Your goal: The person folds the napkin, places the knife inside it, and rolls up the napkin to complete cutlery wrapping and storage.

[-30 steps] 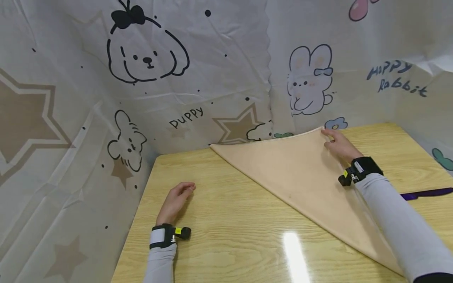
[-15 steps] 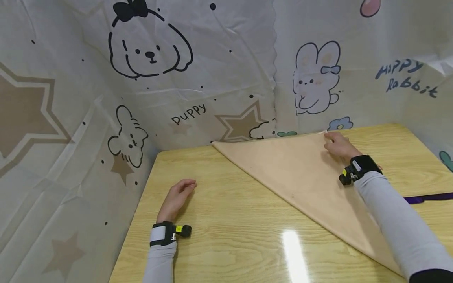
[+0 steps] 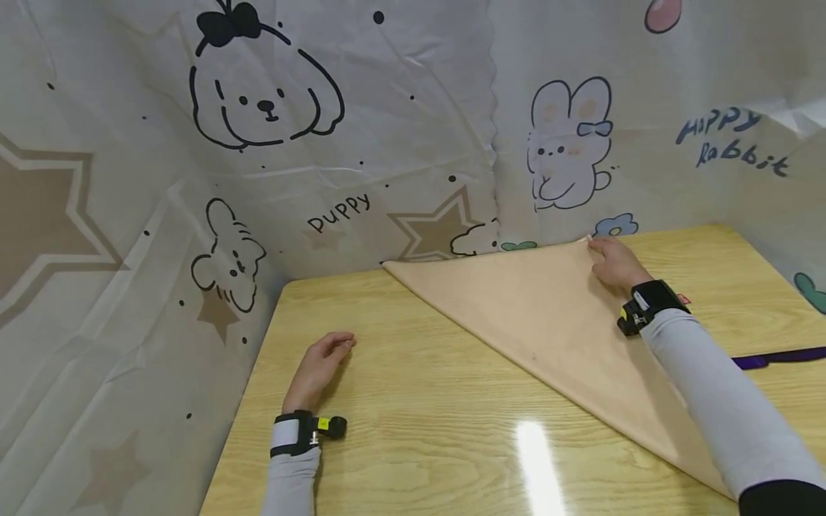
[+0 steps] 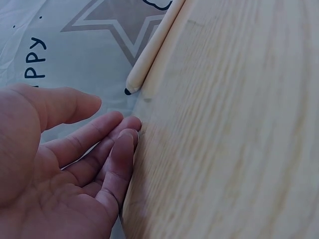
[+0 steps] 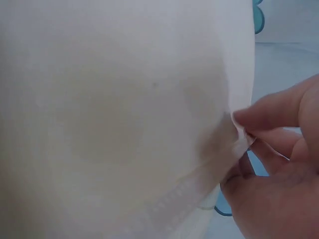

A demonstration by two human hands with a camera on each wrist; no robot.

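Observation:
A peach-coloured cloth (image 3: 516, 308), folded into a triangle, lies across the right half of the wooden table (image 3: 400, 430). My right hand (image 3: 616, 264) pinches its far corner between thumb and fingers. Seen from the right wrist, the cloth (image 5: 124, 99) has a pale stitched strip along one edge that runs up to the pinched corner. My left hand (image 3: 317, 369) rests at the table's left side, apart from the cloth. Its fingers (image 4: 117, 164) are loosely bent and hold nothing. The right sleeve hides part of the cloth's right edge.
A dark purple strip-like object (image 3: 784, 357) lies right of my right forearm. Behind and left of the table hangs a white printed sheet (image 3: 413, 136) with cartoon animals and stars. A small red tag (image 3: 684, 299) shows beside the right wrist.
The right hand keeps its pinch on the cloth's corner and has barely shifted. The left hand stays in place. The whole view drifts slightly with the head.

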